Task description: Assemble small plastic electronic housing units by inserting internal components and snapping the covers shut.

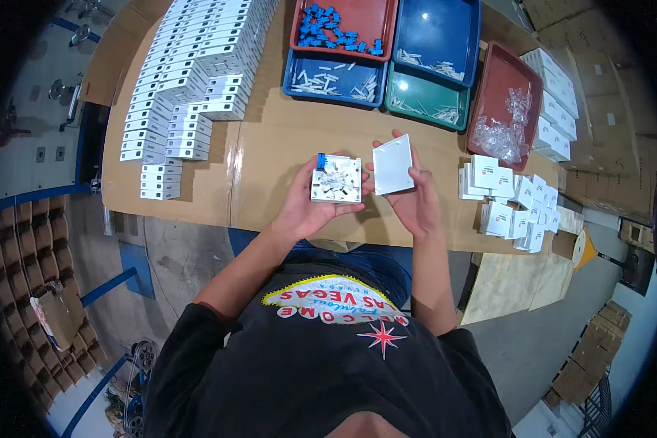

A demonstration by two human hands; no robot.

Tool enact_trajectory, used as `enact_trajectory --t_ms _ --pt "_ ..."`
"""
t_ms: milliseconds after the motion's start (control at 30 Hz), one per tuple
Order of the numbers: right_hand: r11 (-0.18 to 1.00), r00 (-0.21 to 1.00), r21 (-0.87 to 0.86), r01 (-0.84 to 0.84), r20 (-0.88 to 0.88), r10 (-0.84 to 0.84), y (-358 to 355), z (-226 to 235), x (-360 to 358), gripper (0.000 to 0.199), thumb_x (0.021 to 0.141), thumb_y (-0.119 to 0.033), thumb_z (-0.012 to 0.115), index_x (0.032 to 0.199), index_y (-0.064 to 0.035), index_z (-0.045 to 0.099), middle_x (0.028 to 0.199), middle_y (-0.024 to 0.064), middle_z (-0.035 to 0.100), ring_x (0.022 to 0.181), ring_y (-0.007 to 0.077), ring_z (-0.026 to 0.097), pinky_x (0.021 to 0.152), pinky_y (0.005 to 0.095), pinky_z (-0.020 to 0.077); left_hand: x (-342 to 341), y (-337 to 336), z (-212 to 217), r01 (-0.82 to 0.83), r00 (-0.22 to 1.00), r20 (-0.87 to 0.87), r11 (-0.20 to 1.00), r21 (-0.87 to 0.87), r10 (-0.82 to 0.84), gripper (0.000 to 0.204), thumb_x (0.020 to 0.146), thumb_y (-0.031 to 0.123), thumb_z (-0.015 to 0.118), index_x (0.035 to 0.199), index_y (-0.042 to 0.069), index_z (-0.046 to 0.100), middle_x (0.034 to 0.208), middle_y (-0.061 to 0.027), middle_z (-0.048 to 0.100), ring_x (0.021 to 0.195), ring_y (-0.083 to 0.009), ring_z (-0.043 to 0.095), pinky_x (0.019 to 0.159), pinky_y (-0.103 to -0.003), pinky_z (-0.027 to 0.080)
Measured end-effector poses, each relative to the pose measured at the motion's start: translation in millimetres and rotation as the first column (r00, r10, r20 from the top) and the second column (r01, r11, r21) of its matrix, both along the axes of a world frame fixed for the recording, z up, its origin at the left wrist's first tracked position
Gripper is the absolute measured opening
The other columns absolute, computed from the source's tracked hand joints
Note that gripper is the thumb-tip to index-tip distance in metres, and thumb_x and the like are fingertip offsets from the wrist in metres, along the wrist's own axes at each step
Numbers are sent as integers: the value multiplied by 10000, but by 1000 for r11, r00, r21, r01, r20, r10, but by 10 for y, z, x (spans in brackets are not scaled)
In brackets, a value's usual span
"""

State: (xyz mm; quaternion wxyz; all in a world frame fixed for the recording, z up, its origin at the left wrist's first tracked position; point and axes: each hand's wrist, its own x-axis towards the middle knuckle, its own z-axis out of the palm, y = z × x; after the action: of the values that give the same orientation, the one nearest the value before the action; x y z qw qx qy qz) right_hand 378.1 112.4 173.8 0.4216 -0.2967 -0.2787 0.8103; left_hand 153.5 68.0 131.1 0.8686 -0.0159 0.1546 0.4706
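Note:
In my left hand [304, 201] lies a small square white box [336, 191], its inside facing up. A bag of small parts and a blue piece [321, 162] at its upper left corner show inside it. My right hand [421, 197] grips a flat white square cover [394, 165] by its right edge, tilted and a little apart from the box. Both hands are over the near part of the cardboard-covered table.
Long stacks of white boxes [190, 80] stand at the left. Behind are a red tray [343, 50] of blue pieces, blue trays [292, 77] and a green tray [394, 106] of white sticks. A dark red tray [489, 80] holds clear bags; small white packages [500, 219] lie right.

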Motion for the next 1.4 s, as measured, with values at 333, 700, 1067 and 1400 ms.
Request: enact_trajectory --t_ms 333,700,1067,1400 --pt "993 999 109 -42 4 42 7 138 91 1035 893 -527 734 1658 -151 148 1613 206 350 1312 344 569 1065 516 516 -24 -30 25 27 995 -96 998 62 -21 563 1007 175 429 1561 153 329 1507 -291 489 1332 -442 566 1049 -565 536" --pt "881 624 434 -188 746 -234 -123 255 -134 793 729 -240 916 1422 -55 579 1306 98 602 1096 249 666 875 366 567 -17 -50 59 -2 991 -134 997 80 13 511 1086 398 374 1532 150 385 1469 -234 537 1301 -395 597 1027 -577 548" --pt "633 470 694 -342 710 -525 -222 196 -511 862 592 -344 988 1296 -10 620 1302 170 588 1164 349 632 979 427 534 113 -79 46 -5 923 -384 1000 -26 -5 695 1080 644 255 1486 127 482 1399 -114 616 1250 -262 638 1035 -444 532" --pt "539 477 747 -390 664 -576 -257 39 -529 865 599 -381 970 1301 0 637 1281 170 627 1169 350 620 971 437 531 166 -81 110 0 918 -396 1000 18 7 659 1087 623 298 1460 116 494 1336 -86 639 1211 -222 643 1027 -386 525"
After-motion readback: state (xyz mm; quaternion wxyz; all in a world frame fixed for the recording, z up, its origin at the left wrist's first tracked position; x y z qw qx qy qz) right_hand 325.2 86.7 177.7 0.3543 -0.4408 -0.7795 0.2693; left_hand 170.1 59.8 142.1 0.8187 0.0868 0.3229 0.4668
